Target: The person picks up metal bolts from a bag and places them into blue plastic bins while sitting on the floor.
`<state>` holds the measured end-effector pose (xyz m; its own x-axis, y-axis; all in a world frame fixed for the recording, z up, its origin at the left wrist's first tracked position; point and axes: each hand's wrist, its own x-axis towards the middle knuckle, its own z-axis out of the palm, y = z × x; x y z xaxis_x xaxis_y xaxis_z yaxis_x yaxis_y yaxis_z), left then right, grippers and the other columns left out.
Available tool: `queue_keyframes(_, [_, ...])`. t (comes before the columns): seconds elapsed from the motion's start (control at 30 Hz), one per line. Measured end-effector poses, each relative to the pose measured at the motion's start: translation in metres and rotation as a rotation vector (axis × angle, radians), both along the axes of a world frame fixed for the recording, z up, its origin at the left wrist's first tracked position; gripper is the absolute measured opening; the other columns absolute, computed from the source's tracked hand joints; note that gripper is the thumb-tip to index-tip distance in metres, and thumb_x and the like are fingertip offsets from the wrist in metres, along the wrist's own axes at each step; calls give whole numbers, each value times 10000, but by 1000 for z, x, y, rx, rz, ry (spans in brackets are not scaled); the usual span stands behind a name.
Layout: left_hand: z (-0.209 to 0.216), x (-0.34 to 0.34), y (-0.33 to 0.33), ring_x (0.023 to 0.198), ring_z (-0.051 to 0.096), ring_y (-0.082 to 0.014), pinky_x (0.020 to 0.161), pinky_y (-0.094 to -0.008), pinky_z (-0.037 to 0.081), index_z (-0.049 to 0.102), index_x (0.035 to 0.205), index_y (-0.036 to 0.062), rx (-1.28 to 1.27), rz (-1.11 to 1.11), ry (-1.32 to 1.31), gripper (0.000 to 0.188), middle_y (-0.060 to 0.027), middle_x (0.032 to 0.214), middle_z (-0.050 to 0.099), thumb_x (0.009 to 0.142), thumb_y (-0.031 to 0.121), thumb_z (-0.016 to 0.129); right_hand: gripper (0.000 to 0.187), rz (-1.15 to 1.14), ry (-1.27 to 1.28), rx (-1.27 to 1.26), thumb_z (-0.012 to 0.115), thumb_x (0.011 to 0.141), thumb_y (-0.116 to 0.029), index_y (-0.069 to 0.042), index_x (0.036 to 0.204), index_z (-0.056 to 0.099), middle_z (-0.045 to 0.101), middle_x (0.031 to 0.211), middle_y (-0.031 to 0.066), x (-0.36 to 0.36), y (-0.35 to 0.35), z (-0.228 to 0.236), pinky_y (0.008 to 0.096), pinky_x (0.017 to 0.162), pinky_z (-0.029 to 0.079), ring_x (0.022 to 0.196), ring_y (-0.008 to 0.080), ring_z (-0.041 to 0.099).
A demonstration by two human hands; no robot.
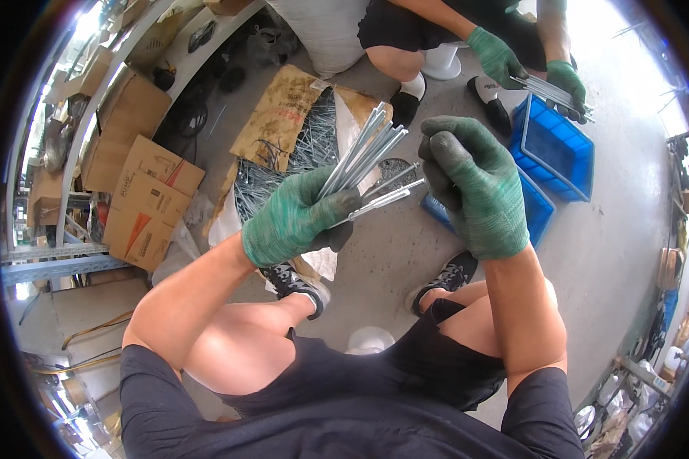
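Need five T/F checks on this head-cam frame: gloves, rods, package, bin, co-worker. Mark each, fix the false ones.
1. The wearer's left hand grips a bunch of metal rods. True.
2. The wearer's right hand is bare. False: it wears a green glove with dark fingers.
3. The co-worker's hands hold a bundle of rods. True.
4. The open brown package on the floor has nothing in it. False: a heap of loose rods shows inside.
5. The bin nearest the co-worker's hands is yellow. False: it is blue.
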<state>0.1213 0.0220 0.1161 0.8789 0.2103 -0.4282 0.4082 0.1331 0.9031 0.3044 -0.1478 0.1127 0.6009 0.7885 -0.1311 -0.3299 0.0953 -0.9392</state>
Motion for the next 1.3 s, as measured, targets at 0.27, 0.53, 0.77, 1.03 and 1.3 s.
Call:
queue_keyframes(0.27, [-2, 4, -2, 585, 524, -73, 516, -247, 398, 611, 985, 55, -50, 4, 21, 349, 12, 694, 552, 1005, 402, 646, 227, 77, 103, 35, 687, 979, -187, -51, 1160, 696, 656, 906, -9, 0, 3, -4, 169, 622, 428, 736, 31, 544])
queue_keyframes(0.53, [-8, 3, -5, 593, 522, -68, 515, -233, 401, 596, 1070, 71, -22, 64, -35, 351, 16, 765, 547, 1006, 414, 631, 246, 194, 200, 26, 704, 972, -232, -57, 1142, 681, 662, 922, 6, 6, -4, 0, 171, 601, 424, 699, 37, 537])
queue_keyframes(0.77, [-11, 2, -6, 573, 492, -52, 500, -214, 388, 574, 1167, 88, 46, 92, -109, 294, 5, 782, 590, 1017, 337, 621, 251, 129, 185, 43, 688, 985, -236, -48, 1149, 667, 657, 892, 4, 6, -2, 0, 165, 558, 407, 645, 36, 516])
queue_keyframes(1.03, [-7, 1, -4, 567, 489, -45, 491, -202, 372, 560, 1188, 90, -44, 44, -102, 307, -8, 751, 628, 991, 294, 677, 261, 135, 202, 87, 691, 986, -249, -48, 1150, 664, 654, 884, 11, 3, -3, -2, 168, 532, 389, 618, 26, 494])
queue_keyframes(1.3, [-6, 5, -3, 561, 489, -46, 490, -208, 377, 566, 1160, 66, 66, 40, -85, 310, -54, 752, 693, 974, 279, 693, 241, 176, 203, 61, 707, 946, -229, -52, 1097, 643, 617, 826, 6, 9, 3, 1, 171, 503, 353, 586, 35, 477])
